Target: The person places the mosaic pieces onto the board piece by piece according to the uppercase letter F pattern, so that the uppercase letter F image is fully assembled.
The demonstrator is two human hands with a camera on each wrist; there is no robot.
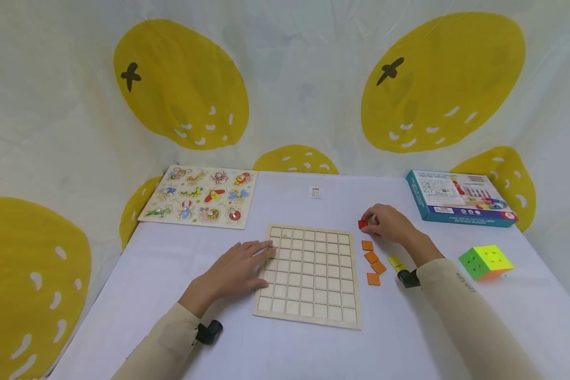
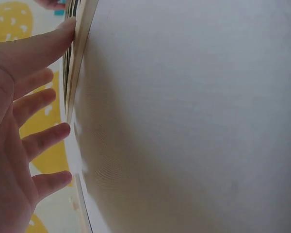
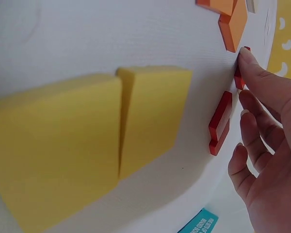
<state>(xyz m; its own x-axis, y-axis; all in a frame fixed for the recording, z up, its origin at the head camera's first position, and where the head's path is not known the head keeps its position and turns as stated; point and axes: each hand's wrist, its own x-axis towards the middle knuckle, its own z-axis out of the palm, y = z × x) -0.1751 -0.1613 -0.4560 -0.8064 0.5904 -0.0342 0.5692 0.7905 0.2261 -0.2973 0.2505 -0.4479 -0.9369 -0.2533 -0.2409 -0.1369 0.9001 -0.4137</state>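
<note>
Taking the wooden grid board (image 1: 306, 279) as our clock's centre, with twelve at the far side of the table, we see the left hand (image 1: 235, 269) at nine o'clock. Its fingers are spread apart and fairly straight, gripping nothing. In the left wrist view the thumb meets the board's edge, a light touch that, we judge, would keep it from sliding.

At two o'clock, just beyond the board's corner, the right hand (image 1: 389, 224) pinches a small red tile (image 1: 363, 224), thumb and fingertips together on it. We think fingertips suit so small a piece; whether it is clear of the cloth we cannot tell. Two more red tiles (image 3: 220, 116) lie near those fingers in the right wrist view.

Four orange tiles (image 1: 373, 278) run loosely beside the board at three o'clock, with yellow tiles (image 1: 395, 261) a little farther out under the right wrist. Grouped by colour on that side, they seem set for easy reach.

Farther off are a puzzle cube (image 1: 486, 262) at three, a boxed game (image 1: 461, 198) at two and an insect puzzle (image 1: 199, 196) at ten, perhaps put there to leave the middle free.
</note>
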